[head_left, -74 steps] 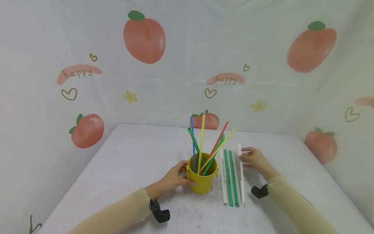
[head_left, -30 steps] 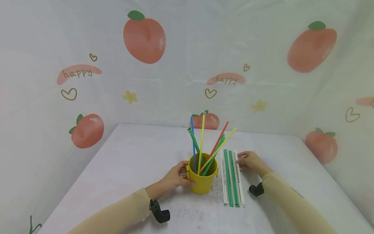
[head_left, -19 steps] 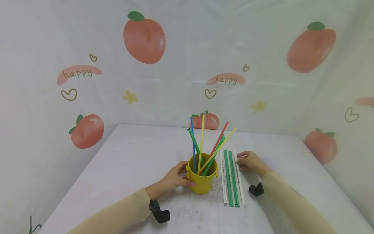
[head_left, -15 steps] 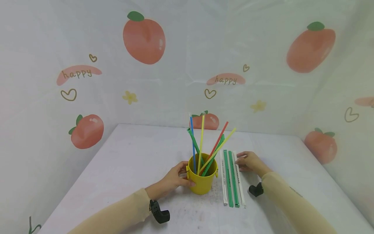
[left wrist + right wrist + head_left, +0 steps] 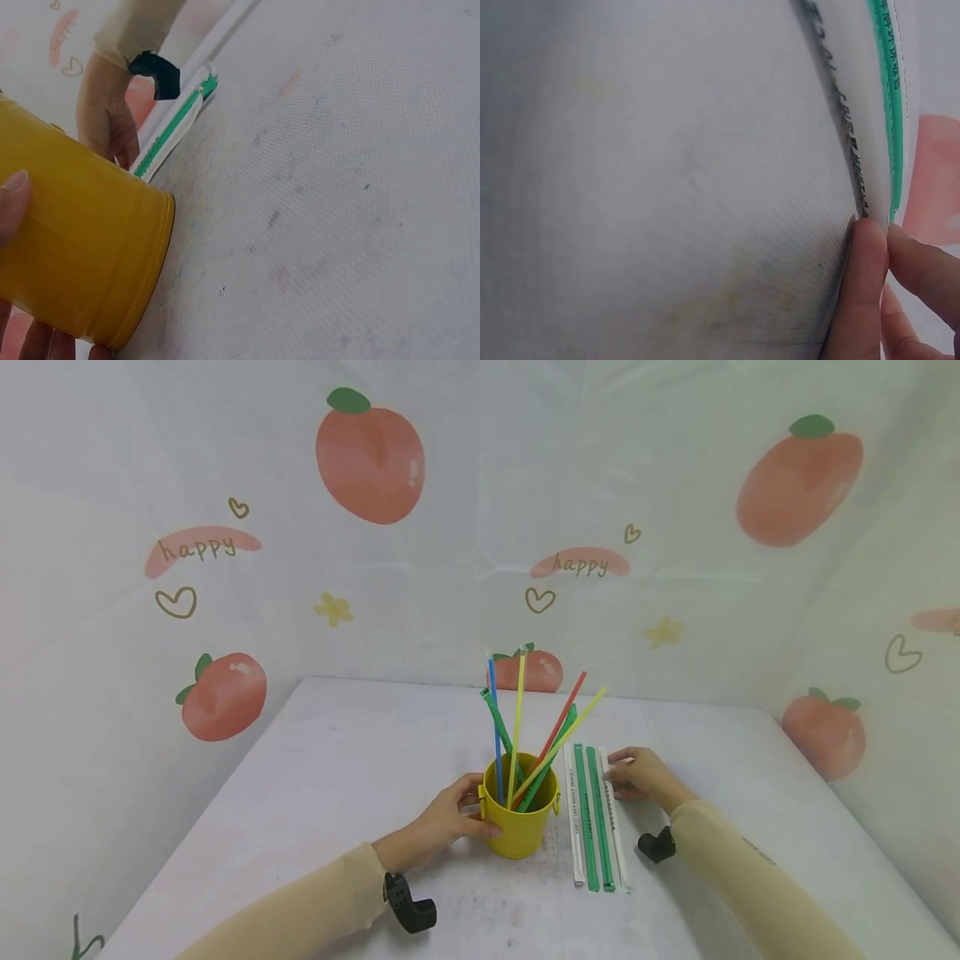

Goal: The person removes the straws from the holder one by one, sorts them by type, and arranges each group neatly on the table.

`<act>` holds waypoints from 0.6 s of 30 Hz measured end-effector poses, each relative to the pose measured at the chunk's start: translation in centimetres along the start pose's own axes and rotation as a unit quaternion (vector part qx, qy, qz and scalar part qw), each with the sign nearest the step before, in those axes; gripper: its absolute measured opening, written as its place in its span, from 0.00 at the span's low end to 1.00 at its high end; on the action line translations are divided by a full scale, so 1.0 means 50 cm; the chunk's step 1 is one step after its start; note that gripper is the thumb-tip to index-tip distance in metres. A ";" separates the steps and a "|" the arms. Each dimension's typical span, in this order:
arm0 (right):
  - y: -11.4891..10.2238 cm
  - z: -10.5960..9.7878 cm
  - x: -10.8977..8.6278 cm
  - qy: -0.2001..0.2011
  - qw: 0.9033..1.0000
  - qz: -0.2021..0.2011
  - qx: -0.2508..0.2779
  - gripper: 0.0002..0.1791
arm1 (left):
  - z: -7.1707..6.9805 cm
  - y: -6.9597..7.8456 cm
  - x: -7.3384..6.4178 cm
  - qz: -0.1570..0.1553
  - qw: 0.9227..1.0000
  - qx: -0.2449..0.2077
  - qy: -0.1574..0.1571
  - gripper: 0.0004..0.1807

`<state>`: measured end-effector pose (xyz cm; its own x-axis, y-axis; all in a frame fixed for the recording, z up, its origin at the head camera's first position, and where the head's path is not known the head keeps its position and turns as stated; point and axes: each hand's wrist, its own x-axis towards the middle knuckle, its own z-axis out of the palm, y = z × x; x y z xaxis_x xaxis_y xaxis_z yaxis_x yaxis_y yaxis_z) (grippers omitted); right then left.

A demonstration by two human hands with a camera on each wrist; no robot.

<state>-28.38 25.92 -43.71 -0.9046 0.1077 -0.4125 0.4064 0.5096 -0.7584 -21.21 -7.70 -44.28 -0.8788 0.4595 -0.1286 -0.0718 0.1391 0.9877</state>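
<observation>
My left hand [image 5: 442,822] grips the side of a yellow bucket [image 5: 516,835], thumb toward the front. Upright and leaning straws stand in it: blue [image 5: 493,693], red [image 5: 564,710], yellow and green-wrapped ones. To its right, a row of paper-wrapped straws lies lengthwise on the table, white [image 5: 576,839] at the left, then two green [image 5: 588,827]. At the row's right end, my right hand [image 5: 648,777] pinches a white-wrapped straw [image 5: 619,860] near its far end. The right wrist view shows thumb and finger on either side of this printed straw [image 5: 847,67].
A white cloth covers the table [image 5: 360,735]. Behind it hangs a white backdrop [image 5: 465,485] printed with peaches, hearts and "happy". Black wrist cameras [image 5: 408,902] sit on both sleeves.
Since the oldest frame, my right hand has moved left and brought the white-wrapped straw down alongside the green ones. Over the last second both hands stay nearly still; the bucket has not moved.
</observation>
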 end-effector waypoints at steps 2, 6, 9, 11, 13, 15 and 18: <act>0.001 0.000 0.002 0.003 1.000 0.005 -0.001 0.26 | 0.000 0.000 0.000 -0.001 1.000 0.000 0.000 0.39; 0.004 -0.002 0.011 0.006 1.000 0.008 -0.001 0.26 | 0.000 0.001 -0.001 0.002 1.000 -0.001 -0.002 0.39; 0.006 -0.003 0.012 0.009 1.000 0.010 0.000 0.25 | 0.001 0.001 0.000 0.006 1.000 -0.002 -0.003 0.39; 0.004 -0.003 0.006 0.009 1.000 0.007 -0.004 0.24 | 0.001 0.001 0.000 0.007 1.000 -0.002 -0.004 0.39; 0.002 -0.002 -0.002 0.008 1.000 0.004 -0.004 0.24 | 0.001 0.001 0.000 0.006 1.000 -0.001 -0.004 0.39; 0.000 -0.002 -0.008 0.007 1.000 0.001 -0.003 0.23 | 0.001 0.000 0.000 0.005 1.000 0.001 -0.003 0.39; 0.000 -0.002 -0.006 0.005 1.000 0.002 0.010 0.24 | 0.001 -0.001 0.000 0.002 1.000 0.001 -0.003 0.39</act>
<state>-28.10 25.97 -43.53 -0.9039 0.1184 -0.4111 0.4130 0.4919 -0.7664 -21.21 -7.67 -44.33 -0.8765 0.4647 -0.1258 -0.0676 0.1400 0.9878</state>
